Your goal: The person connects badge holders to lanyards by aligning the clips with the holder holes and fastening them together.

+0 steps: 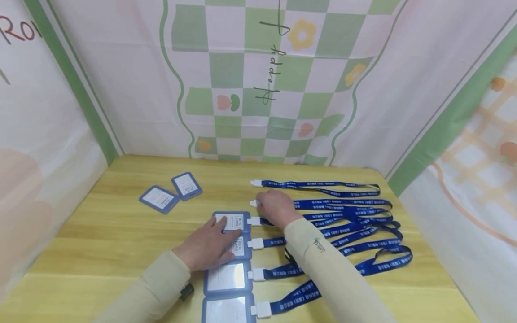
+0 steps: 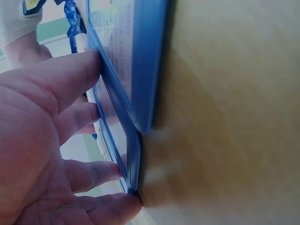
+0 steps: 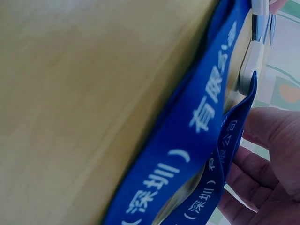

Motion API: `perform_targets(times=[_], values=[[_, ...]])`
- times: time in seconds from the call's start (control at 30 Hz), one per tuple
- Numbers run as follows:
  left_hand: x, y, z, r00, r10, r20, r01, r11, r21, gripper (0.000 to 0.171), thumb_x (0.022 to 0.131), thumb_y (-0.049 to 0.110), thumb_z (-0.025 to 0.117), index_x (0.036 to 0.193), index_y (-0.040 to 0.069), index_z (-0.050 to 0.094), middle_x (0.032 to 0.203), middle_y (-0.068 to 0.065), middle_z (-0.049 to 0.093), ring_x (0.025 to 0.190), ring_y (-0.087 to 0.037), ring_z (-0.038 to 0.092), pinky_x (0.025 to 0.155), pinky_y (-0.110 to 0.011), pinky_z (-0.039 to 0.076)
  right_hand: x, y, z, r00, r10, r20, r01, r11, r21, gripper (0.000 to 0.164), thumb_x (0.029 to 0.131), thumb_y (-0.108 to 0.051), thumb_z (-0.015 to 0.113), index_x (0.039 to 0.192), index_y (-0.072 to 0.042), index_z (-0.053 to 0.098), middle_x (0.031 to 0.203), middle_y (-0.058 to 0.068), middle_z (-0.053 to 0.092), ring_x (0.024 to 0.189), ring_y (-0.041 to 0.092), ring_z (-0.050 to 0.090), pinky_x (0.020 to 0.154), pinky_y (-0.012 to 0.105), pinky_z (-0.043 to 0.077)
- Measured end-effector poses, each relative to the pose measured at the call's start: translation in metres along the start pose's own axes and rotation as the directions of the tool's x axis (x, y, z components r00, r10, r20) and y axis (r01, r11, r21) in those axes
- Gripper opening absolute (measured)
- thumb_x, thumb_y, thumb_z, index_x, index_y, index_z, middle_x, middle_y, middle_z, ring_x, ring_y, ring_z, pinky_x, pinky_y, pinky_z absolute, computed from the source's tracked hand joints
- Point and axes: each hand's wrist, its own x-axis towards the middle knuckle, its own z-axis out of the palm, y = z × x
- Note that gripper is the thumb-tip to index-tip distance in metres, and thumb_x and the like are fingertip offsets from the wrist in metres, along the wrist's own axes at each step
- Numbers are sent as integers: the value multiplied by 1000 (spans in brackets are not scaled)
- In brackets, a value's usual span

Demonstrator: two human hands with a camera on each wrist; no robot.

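Observation:
My left hand (image 1: pixel 210 244) lies with spread fingers on two blue card holders, the upper one (image 1: pixel 220 216) and the one below it. Close up in the left wrist view, the thumb and fingertips of this hand (image 2: pixel 51 122) touch the holders' edges (image 2: pixel 133 154). My right hand (image 1: pixel 276 207) grips a blue lanyard (image 1: pixel 303 204) just behind its white clip (image 1: pixel 254 203); the fingertips are hidden in the head view. In the right wrist view, the curled fingers of the right hand (image 3: pixel 262 164) show behind a neighbouring printed lanyard strap (image 3: pixel 208 187).
Nearer me, two more card holders (image 1: pixel 228 277) continue the column, with white clips (image 1: pixel 258 274) at their right. Two loose holders (image 1: pixel 186 186) lie at the back left. Another lanyard (image 1: pixel 319 184) lies farthest back. Several straps spread rightward across the wooden table (image 1: pixel 101 233); patterned cloth (image 1: pixel 278 130) hangs behind.

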Motion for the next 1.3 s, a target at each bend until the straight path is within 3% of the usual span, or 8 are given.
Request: perform_targets(times=[0.47,0.7,1.1,1.3], values=[[-1,0,0,1000,-4,-9,4,1000,-27,60,101,48,64,155,25,52,163,-25,39,149,-51,35,120,-63,38,10,-9,0,1000,-3,-7,3,999,-34,15,100,-25,69,110,-17,77,95,-1,72,87,17,66,86,38,61],[-1,-2,0,999,11,-31,-12,999,-31,61,100,48,65,153,21,53,161,-26,41,149,-50,37,121,-63,36,12,-17,1,1000,-2,3,2,999,-37,18,99,-25,70,115,-18,76,102,0,73,95,18,68,89,38,61],[0,-4,2,997,25,-67,-26,1000,-13,63,99,49,67,151,16,55,159,-28,43,147,-51,40,119,-62,39,14,-27,1,1000,-19,6,19,999,-32,11,100,-26,69,104,-19,75,86,-3,68,79,13,63,75,31,59],[-1,-4,2,998,21,-64,-22,1000,-10,64,98,50,67,151,15,56,159,-28,44,146,-50,41,120,-62,40,15,-31,2,1000,-21,-3,21,999,-48,12,101,-27,68,105,-19,75,87,-3,68,79,13,62,75,31,60]])
